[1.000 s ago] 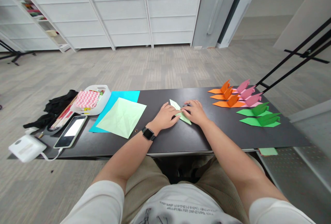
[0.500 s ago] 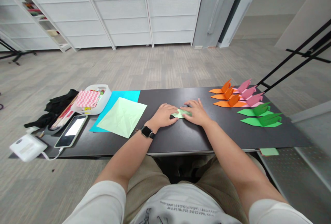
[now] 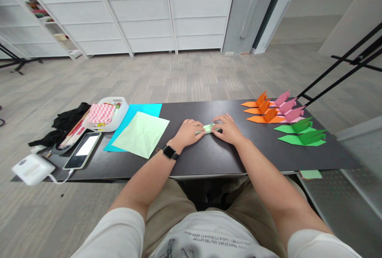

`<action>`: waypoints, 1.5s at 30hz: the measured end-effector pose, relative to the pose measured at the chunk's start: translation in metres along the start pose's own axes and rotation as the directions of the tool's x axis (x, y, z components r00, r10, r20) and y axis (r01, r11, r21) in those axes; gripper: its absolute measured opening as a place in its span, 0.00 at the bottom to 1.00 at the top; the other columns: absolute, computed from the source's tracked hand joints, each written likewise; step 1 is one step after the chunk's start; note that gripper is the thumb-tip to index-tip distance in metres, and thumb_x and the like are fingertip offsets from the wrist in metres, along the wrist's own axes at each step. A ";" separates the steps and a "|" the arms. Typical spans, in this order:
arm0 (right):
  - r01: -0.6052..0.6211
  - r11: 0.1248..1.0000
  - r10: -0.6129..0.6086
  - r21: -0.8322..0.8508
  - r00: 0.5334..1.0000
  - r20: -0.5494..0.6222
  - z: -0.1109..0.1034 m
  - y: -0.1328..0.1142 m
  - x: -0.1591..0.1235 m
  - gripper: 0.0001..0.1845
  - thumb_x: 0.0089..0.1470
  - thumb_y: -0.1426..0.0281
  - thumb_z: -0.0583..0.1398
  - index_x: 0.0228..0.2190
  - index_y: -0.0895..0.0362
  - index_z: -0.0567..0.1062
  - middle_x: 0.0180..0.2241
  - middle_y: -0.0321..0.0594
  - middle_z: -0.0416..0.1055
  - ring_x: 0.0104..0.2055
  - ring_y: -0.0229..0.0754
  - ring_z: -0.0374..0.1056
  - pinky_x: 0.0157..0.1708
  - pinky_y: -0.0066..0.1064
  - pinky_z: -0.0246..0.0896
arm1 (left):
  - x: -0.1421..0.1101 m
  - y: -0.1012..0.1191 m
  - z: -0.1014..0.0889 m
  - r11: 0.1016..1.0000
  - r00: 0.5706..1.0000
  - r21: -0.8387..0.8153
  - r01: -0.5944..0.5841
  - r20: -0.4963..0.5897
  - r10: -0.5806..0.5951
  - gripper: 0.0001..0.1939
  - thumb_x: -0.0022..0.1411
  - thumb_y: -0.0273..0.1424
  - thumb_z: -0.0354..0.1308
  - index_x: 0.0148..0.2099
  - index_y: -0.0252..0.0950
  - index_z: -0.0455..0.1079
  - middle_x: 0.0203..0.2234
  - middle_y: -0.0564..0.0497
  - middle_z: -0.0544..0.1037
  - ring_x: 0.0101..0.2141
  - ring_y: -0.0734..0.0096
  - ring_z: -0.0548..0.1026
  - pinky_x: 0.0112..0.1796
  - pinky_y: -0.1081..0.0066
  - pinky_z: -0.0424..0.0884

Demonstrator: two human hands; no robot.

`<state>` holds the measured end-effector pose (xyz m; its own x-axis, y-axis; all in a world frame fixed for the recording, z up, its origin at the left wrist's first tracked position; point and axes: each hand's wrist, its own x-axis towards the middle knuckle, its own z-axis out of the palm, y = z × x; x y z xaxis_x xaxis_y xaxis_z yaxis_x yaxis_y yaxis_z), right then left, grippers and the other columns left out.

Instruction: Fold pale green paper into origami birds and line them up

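Observation:
A small folded piece of light green paper [image 3: 208, 128] lies on the black table [image 3: 209, 158], pinched between both hands. My left hand [image 3: 188, 131], with a black watch on its wrist, presses fingers down on the paper's left end. My right hand [image 3: 228, 129] holds the right end, fingers curled over it. Most of the paper is hidden under the fingers.
A creased light green sheet [image 3: 141, 134] lies on a cyan sheet [image 3: 140, 109] to the left. Further left are a white tray [image 3: 119, 119], a phone [image 3: 82, 150] and a white device [image 3: 31, 168]. Orange [image 3: 261, 111], pink [image 3: 286, 107] and green [image 3: 301, 132] folded figures stand at the right.
The light green paper was lying longer and angled across the table; now it is folded smaller and both hands have closed in on it.

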<state>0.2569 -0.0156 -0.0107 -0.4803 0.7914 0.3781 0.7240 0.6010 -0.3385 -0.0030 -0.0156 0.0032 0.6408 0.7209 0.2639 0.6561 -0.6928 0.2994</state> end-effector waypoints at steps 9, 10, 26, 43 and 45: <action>-0.037 0.999 0.037 -0.036 0.999 -0.014 0.008 -0.004 0.003 0.05 0.61 0.62 0.66 0.33 0.48 0.82 0.53 0.41 0.74 0.58 0.52 0.67 0.71 0.61 0.44 | 0.003 0.003 0.003 0.997 0.997 0.029 0.076 -0.002 -0.076 0.09 0.72 0.37 0.58 0.50 0.42 0.76 0.44 0.47 0.81 0.47 0.56 0.74 0.51 0.56 0.66; -0.043 0.998 0.043 -0.039 0.999 -0.016 0.009 -0.004 0.004 0.04 0.61 0.63 0.66 0.34 0.48 0.82 0.52 0.41 0.74 0.58 0.52 0.67 0.71 0.61 0.44 | 0.003 0.003 0.004 0.997 0.997 0.027 0.079 -0.002 -0.079 0.10 0.72 0.37 0.59 0.51 0.42 0.76 0.44 0.47 0.81 0.47 0.56 0.74 0.51 0.56 0.66; -0.096 0.994 0.097 -0.045 0.995 0.024 0.019 -0.006 0.008 0.10 0.62 0.62 0.65 0.45 0.44 0.84 0.56 0.43 0.72 0.62 0.56 0.65 0.70 0.69 0.43 | 0.004 0.002 0.015 0.994 0.994 0.018 0.110 -0.032 -0.109 0.14 0.74 0.43 0.58 0.53 0.45 0.79 0.47 0.48 0.80 0.48 0.57 0.73 0.52 0.56 0.66; -0.206 0.977 0.211 -0.063 0.974 0.081 0.011 0.012 -0.002 0.16 0.63 0.58 0.66 0.52 0.35 0.83 0.66 0.42 0.64 0.72 0.64 0.52 0.68 0.76 0.38 | -0.004 -0.019 0.011 0.982 0.984 -0.064 0.177 0.008 -0.177 0.15 0.68 0.41 0.66 0.56 0.52 0.81 0.57 0.51 0.77 0.56 0.55 0.69 0.60 0.52 0.62; -0.202 0.978 0.206 -0.058 0.975 0.078 0.011 0.011 -0.002 0.16 0.63 0.58 0.66 0.52 0.35 0.83 0.66 0.42 0.64 0.72 0.64 0.52 0.68 0.76 0.38 | -0.006 -0.026 0.010 0.981 0.984 -0.074 0.178 0.018 -0.177 0.17 0.66 0.41 0.67 0.57 0.52 0.81 0.59 0.51 0.76 0.58 0.54 0.69 0.62 0.51 0.63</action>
<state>0.2610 -0.0092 -0.0247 -0.3581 0.9044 0.2320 0.8332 0.4217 -0.3576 -0.0199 -0.0023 -0.0152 0.5213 0.8319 0.1902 0.7286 -0.5499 0.4084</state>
